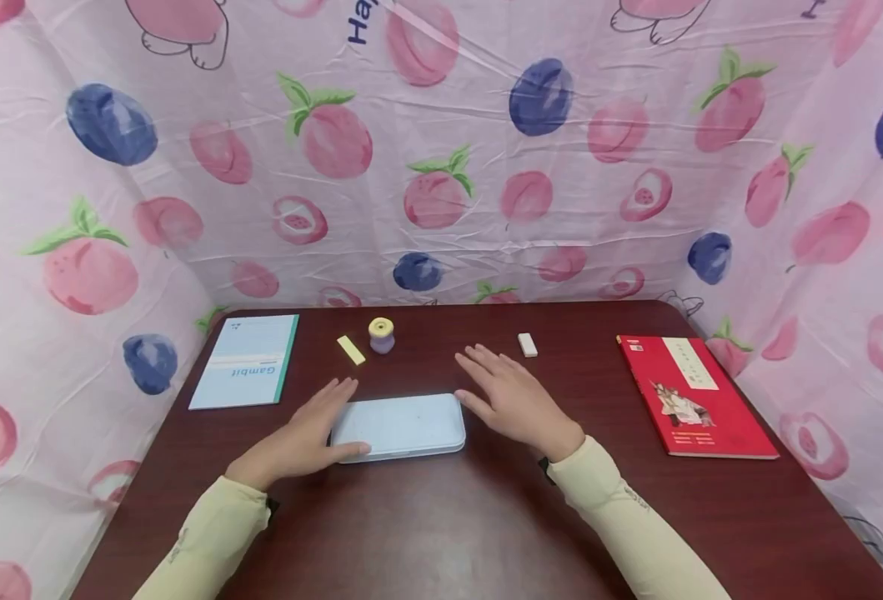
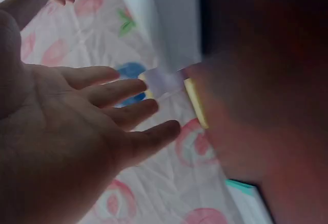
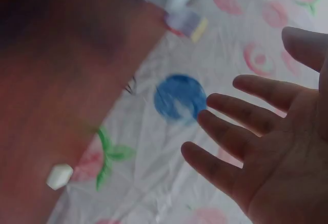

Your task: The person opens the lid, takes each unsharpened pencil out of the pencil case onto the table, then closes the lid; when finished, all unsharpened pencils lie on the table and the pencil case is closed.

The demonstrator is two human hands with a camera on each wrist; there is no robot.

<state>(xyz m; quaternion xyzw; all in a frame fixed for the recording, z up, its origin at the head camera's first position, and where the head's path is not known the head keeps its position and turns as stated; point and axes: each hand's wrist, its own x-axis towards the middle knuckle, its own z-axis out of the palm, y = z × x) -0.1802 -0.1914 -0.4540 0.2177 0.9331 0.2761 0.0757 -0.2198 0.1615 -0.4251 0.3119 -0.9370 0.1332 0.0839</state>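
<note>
A flat light blue case with rounded corners lies closed on the dark red-brown table. At its left end is my left hand, the thumb and straight fingers spread about that end. My right hand hovers by the right end, its fingers extended and its thumb near the far right corner. Both palms look bare in the wrist views, where the left hand and the right hand have their fingers spread. The case also shows at the top of the left wrist view.
Beyond the case stand a small yellow-and-purple spool-shaped item, a pale yellow strip and a white eraser-like block. A light blue "Gambit" notebook lies at left, a red book at right. Fruit-print cloth hangs around the table.
</note>
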